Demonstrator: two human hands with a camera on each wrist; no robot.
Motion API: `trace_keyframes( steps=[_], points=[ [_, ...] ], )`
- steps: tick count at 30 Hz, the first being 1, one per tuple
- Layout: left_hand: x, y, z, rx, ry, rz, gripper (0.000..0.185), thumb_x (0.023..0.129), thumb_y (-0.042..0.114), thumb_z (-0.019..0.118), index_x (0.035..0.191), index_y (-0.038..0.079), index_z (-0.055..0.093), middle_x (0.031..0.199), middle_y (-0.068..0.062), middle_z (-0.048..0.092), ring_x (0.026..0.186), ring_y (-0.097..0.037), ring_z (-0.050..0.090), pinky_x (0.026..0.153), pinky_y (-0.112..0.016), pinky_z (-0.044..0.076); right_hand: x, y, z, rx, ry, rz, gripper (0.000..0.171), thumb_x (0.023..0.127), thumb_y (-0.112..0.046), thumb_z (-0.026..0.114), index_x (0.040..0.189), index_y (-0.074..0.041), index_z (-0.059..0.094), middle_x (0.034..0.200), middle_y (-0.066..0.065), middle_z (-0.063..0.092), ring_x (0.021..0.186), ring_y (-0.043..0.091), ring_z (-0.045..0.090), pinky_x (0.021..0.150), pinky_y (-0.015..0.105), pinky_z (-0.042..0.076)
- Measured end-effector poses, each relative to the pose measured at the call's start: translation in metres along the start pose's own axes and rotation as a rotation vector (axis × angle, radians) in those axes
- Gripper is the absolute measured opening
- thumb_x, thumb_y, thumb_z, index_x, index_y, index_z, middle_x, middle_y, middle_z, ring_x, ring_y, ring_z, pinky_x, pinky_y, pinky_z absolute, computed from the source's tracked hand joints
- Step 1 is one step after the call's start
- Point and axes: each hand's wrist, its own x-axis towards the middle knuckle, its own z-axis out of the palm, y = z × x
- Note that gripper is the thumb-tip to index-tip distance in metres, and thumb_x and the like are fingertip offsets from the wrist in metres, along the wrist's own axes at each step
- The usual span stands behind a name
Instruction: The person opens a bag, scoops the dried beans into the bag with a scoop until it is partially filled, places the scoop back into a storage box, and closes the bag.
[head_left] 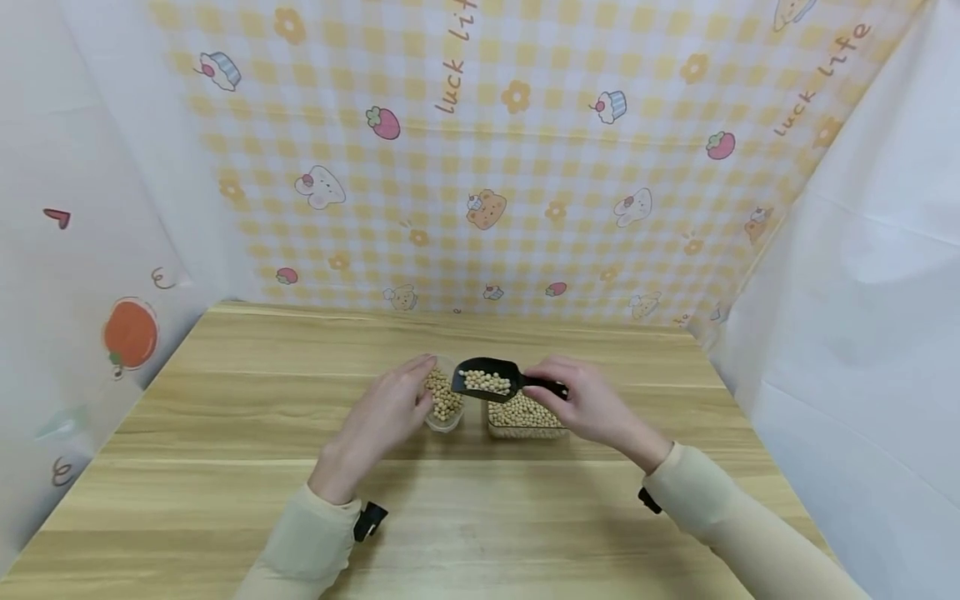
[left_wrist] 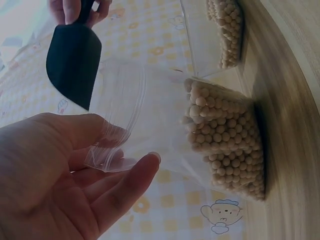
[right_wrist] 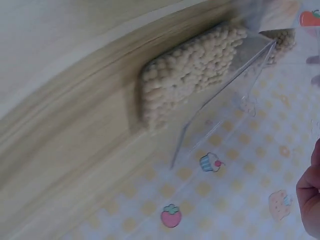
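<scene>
My left hand (head_left: 378, 417) holds the upper rim of a clear plastic cup (head_left: 444, 428), its thumb and fingers around the side. Pale round soybeans (left_wrist: 230, 142) fill the lower part of the cup, which stands upright on the table. My right hand (head_left: 588, 408) grips the handle of a black scoop (head_left: 487, 364). A small heap of soybeans (head_left: 487, 382) lies in the scoop, whose front edge overlaps the cup's mouth in the head view. Beneath the scoop and right hand stands a clear rectangular box (head_left: 527, 433) with more soybeans; the hand hides part of it.
The box stands just right of the cup on a wooden table (head_left: 465, 517). A yellow checked cloth (head_left: 450, 167) hangs behind the table's back edge, and white sheets (head_left: 862, 267) hang at both sides.
</scene>
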Motion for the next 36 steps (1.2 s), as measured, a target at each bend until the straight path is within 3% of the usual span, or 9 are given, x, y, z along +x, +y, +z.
trace_keyframes(
  steps=[1, 6, 10, 14, 17, 20, 28, 32, 36],
  points=[
    [0.000, 0.000, 0.000, 0.003, 0.000, 0.004, 0.043, 0.085, -0.001, 0.064, 0.127, -0.008, 0.059, 0.141, -0.023, 0.049, 0.093, -0.028, 0.064, 0.087, -0.035, 0.052, 0.003, -0.002, 0.002, -0.009, 0.002, -0.007, 0.021, 0.093, -0.017, 0.067, 0.112, -0.009, 0.072, 0.101, -0.004, 0.068, 0.090, 0.009, 0.062, 0.077, 0.032, 0.052],
    [0.000, 0.000, 0.001, 0.004, -0.019, -0.013, 0.049, 0.085, -0.002, 0.064, 0.133, -0.008, 0.054, 0.143, -0.022, 0.047, 0.082, -0.022, 0.063, 0.092, -0.038, 0.050, 0.017, -0.014, 0.011, -0.083, -0.013, -0.026, 0.019, 0.093, -0.019, 0.067, 0.107, -0.008, 0.072, 0.092, -0.004, 0.067, 0.077, 0.006, 0.058, 0.068, 0.028, 0.051],
    [0.000, 0.000, 0.002, 0.005, -0.021, -0.023, 0.055, 0.084, -0.003, 0.064, 0.137, -0.007, 0.050, 0.143, -0.022, 0.046, 0.064, -0.009, 0.050, 0.085, -0.034, 0.052, 0.026, -0.025, 0.013, -0.145, -0.035, -0.037, 0.014, 0.093, -0.018, 0.066, 0.102, -0.008, 0.072, 0.086, -0.005, 0.065, 0.070, 0.005, 0.055, 0.064, 0.026, 0.049],
    [0.001, 0.000, 0.003, 0.009, -0.014, -0.021, 0.055, 0.084, -0.004, 0.063, 0.137, -0.008, 0.050, 0.142, -0.023, 0.047, 0.065, -0.012, 0.051, 0.078, -0.032, 0.052, 0.034, -0.035, 0.010, -0.218, -0.076, -0.039, 0.010, 0.093, -0.017, 0.066, 0.096, -0.010, 0.071, 0.081, -0.006, 0.061, 0.065, 0.003, 0.053, 0.060, 0.023, 0.047],
    [0.001, 0.001, 0.004, 0.027, 0.000, -0.016, 0.054, 0.084, -0.004, 0.062, 0.137, -0.008, 0.050, 0.140, -0.024, 0.049, 0.086, -0.026, 0.065, 0.085, -0.036, 0.052, 0.040, -0.042, 0.007, -0.264, -0.126, -0.034, 0.007, 0.093, -0.016, 0.065, 0.088, -0.011, 0.068, 0.076, -0.006, 0.057, 0.060, 0.004, 0.049, 0.055, 0.022, 0.044],
    [0.001, 0.002, 0.005, 0.049, 0.015, -0.007, 0.053, 0.084, -0.004, 0.061, 0.136, -0.009, 0.051, 0.138, -0.025, 0.051, 0.111, -0.037, 0.061, 0.093, -0.042, 0.049, 0.046, -0.048, 0.003, -0.281, -0.175, -0.014, 0.010, 0.092, -0.014, 0.066, 0.082, -0.012, 0.065, 0.074, -0.006, 0.054, 0.057, 0.005, 0.046, 0.052, 0.021, 0.040],
    [0.002, 0.002, 0.003, 0.064, 0.020, -0.012, 0.054, 0.084, -0.004, 0.061, 0.137, -0.008, 0.051, 0.138, -0.024, 0.051, 0.072, -0.023, 0.063, 0.069, -0.031, 0.054, 0.066, -0.067, -0.007, -0.350, -0.295, 0.009, 0.016, 0.091, -0.011, 0.067, 0.076, -0.010, 0.062, 0.072, -0.002, 0.053, 0.055, 0.008, 0.047, 0.050, 0.021, 0.040],
    [0.002, 0.003, 0.002, 0.054, 0.015, -0.008, 0.054, 0.085, -0.004, 0.061, 0.137, -0.008, 0.050, 0.139, -0.024, 0.051, 0.048, -0.009, 0.041, 0.055, -0.023, 0.046, 0.075, -0.077, -0.016, -0.435, -0.342, 0.000, 0.015, 0.090, -0.012, 0.069, 0.077, -0.008, 0.064, 0.070, -0.001, 0.051, 0.057, 0.011, 0.050, 0.051, 0.023, 0.043],
    [0.001, 0.002, 0.002, 0.039, 0.015, -0.006, 0.054, 0.084, -0.006, 0.059, 0.137, -0.008, 0.050, 0.139, -0.025, 0.050, 0.044, -0.006, 0.034, 0.047, -0.020, 0.042, 0.081, -0.084, -0.025, -0.492, -0.392, -0.005, 0.012, 0.090, -0.013, 0.069, 0.080, -0.007, 0.066, 0.070, -0.001, 0.050, 0.057, 0.012, 0.050, 0.053, 0.025, 0.045]
  ],
)
